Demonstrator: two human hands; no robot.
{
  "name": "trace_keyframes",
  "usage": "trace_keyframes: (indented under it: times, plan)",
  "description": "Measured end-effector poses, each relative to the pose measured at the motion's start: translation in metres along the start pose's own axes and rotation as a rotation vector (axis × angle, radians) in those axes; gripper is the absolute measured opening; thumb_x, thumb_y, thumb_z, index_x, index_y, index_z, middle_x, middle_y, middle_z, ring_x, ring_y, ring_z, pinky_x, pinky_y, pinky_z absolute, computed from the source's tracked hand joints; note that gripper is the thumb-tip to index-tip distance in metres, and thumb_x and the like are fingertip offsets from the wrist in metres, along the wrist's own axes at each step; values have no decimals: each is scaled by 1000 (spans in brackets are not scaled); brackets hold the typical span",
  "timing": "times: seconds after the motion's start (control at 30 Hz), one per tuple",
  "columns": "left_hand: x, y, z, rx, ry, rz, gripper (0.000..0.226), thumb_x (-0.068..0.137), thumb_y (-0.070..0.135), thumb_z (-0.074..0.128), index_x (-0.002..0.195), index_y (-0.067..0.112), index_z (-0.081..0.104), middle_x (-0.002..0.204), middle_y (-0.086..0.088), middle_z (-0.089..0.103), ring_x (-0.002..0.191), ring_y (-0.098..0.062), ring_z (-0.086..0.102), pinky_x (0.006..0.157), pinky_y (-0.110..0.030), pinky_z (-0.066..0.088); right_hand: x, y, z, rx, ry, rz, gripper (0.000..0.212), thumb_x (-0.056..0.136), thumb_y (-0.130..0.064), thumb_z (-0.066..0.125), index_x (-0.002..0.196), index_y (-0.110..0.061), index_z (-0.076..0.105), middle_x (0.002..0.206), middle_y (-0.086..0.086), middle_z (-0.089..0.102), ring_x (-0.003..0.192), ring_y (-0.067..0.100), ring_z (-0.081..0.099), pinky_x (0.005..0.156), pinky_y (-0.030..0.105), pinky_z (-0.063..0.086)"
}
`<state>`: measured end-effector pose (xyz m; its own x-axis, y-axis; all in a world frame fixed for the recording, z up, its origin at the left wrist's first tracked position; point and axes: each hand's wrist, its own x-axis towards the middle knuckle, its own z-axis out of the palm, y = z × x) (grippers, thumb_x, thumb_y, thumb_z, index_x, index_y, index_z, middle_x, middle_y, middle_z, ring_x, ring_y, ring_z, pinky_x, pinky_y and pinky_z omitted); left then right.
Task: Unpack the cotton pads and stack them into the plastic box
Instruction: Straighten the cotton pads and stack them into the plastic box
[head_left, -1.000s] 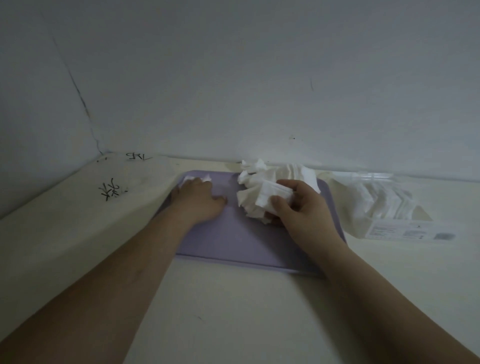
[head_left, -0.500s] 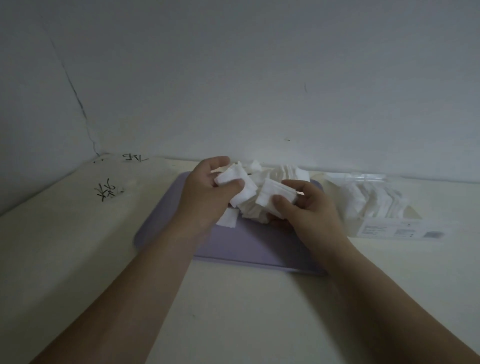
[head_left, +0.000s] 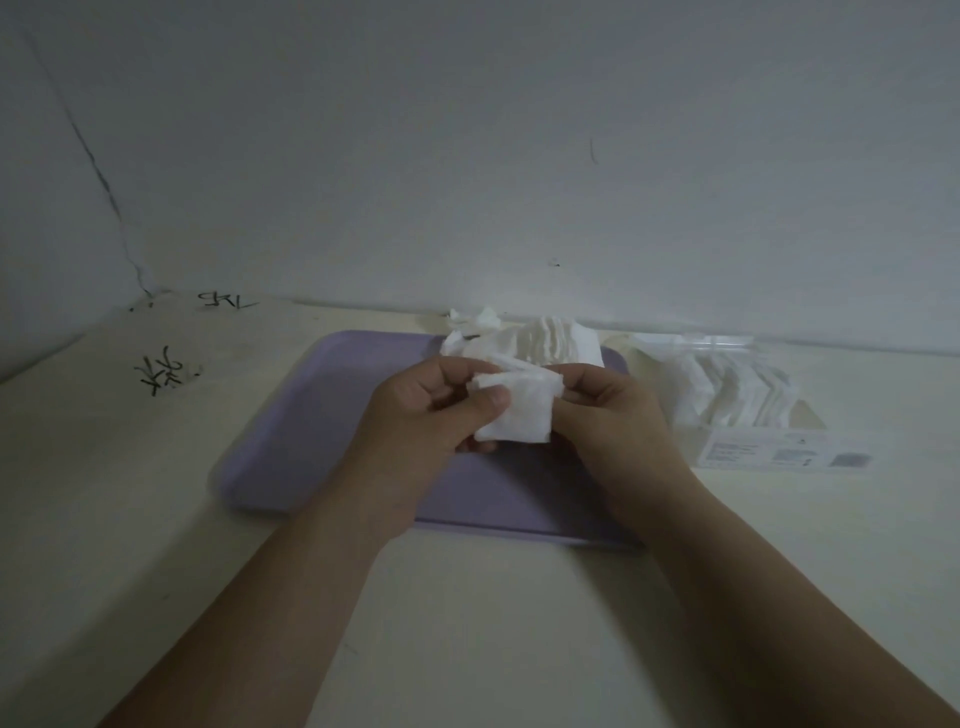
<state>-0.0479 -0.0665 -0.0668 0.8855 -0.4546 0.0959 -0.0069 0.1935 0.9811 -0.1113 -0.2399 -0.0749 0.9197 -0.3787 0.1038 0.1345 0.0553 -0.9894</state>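
Above the purple tray (head_left: 311, 415) both my hands hold a small stack of white square cotton pads (head_left: 519, 410). My left hand (head_left: 426, 415) pinches its left side with the thumb on top. My right hand (head_left: 608, 410) grips its right edge. A loose heap of cotton pads (head_left: 550, 340) lies on the tray's far side behind my hands. The clear plastic box (head_left: 753, 415) stands to the right of the tray with several pads in it.
The pale table (head_left: 467, 623) meets a white wall at the back and a second wall at the left. Black scribbles (head_left: 163, 371) mark the tabletop left of the tray. The box lid (head_left: 696, 340) lies behind the box.
My left hand left the tray's far left corner with pads, came right and joined my right hand. Both hands now hold one stack together, nearer to me.
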Motion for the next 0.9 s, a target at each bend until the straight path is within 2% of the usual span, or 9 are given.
trace_keyframes:
  times: [0.13,0.2,0.37,0.47,0.6,0.73,0.8,0.9]
  plan:
    - [-1,-1,1,114,53,84,16,85,4,80,98,14,78,91,-7,80,76,-11,70,66,-23,54,0,-2,-3,-54,-46,-33,22,91,5,72,106,-8,81,96,10,82,89,18,75,82,32,62]
    - [-2,0,2,141,66,125,16,83,3,82,91,16,78,84,-2,79,68,-5,65,61,-18,51,-1,-3,-4,-96,-66,-54,23,93,5,70,105,-11,82,95,7,82,89,16,76,82,29,61]
    - [-1,2,0,170,65,144,17,80,1,84,92,12,80,82,2,78,66,-1,65,63,-11,47,-1,-3,-4,-86,-113,-57,20,99,2,66,109,-7,80,102,13,81,108,33,76,99,46,60]
    - [0,0,-3,192,79,140,21,77,4,88,92,16,79,90,-6,80,78,-9,71,66,-14,51,-2,-2,-3,-91,-129,-64,21,102,2,62,112,-6,78,105,15,81,110,34,75,102,49,58]
    - [1,0,-5,216,101,146,26,75,4,90,94,13,76,93,-12,79,85,-18,73,76,-22,58,-3,-5,-2,-87,-156,-33,22,103,3,59,105,-8,78,105,18,80,100,26,75,98,45,59]
    - [0,1,-4,248,69,178,26,74,3,90,90,16,76,91,-14,78,82,-18,71,79,-25,59,-3,-6,-2,-82,-154,-14,17,102,2,62,99,-3,78,108,33,73,95,31,69,100,60,54]
    - [0,0,-5,259,68,175,27,73,4,92,90,17,76,91,-14,78,82,-19,71,80,-27,59,-3,-7,-2,-55,-165,2,13,99,-5,65,100,1,77,113,38,69,96,32,67,102,64,51]
    - [1,0,-5,279,130,169,34,67,15,98,90,20,74,88,-13,76,79,-18,68,77,-31,59,-3,-9,-4,52,-210,54,34,94,-24,65,109,5,75,121,39,65,111,46,70,104,63,50]
